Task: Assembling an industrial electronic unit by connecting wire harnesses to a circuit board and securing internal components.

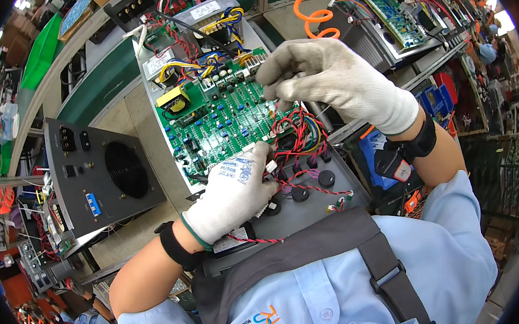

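Note:
My left hand, in a white work glove, is closed over the near edge of a green circuit board. A small white wire connector shows between its fingertips. My right hand, in the same kind of glove, is raised above the board's right side. Its fingers are curled together in a pinch, and what they hold, if anything, is hidden. Below it lies a bundle of red and multicoloured wires with connectors. The board sits in an open metal chassis with a large transformer at the far end.
A grey panel with a round fan stands to the left. Twisted red wires and black round parts are on the near panel. An orange coiled hose hangs at the back. Another open unit stands far right, above blue bins.

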`<state>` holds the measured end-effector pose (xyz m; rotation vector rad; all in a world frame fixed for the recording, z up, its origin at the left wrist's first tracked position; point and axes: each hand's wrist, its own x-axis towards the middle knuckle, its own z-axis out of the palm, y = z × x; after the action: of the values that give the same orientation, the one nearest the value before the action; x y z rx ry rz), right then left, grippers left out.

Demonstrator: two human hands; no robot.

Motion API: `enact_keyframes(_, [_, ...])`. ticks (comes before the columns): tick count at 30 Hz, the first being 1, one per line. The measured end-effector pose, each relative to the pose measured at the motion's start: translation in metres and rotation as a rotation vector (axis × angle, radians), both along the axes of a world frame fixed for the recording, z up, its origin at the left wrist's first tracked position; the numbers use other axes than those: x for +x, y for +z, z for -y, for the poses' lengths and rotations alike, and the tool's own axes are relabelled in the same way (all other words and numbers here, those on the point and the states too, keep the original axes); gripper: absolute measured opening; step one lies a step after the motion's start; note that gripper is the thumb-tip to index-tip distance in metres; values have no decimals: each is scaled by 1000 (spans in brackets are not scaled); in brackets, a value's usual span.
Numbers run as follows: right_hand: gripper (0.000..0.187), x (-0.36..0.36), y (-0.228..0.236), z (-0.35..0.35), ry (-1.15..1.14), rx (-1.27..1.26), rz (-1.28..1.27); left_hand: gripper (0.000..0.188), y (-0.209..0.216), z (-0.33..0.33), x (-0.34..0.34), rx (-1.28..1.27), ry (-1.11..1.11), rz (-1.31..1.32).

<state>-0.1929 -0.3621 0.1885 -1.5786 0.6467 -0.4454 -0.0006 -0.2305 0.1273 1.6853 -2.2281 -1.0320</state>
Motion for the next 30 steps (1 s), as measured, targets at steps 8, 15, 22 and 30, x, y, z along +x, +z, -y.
enact_keyframes(8, [33,-21,0,-2,-21,-16,-24,36,5,20,-13,324,147,-26])
enact_keyframes(15, [58,-15,-11,-14,-70,-622,32,13,-5,24,-2,670,383,-798])
enact_keyframes(22, [80,-23,-6,-39,226,-972,-282,24,3,19,18,442,20,-490])
enact_keyframes(30, [77,-17,-46,-39,138,-1043,-619,20,21,19,50,385,-610,-654])
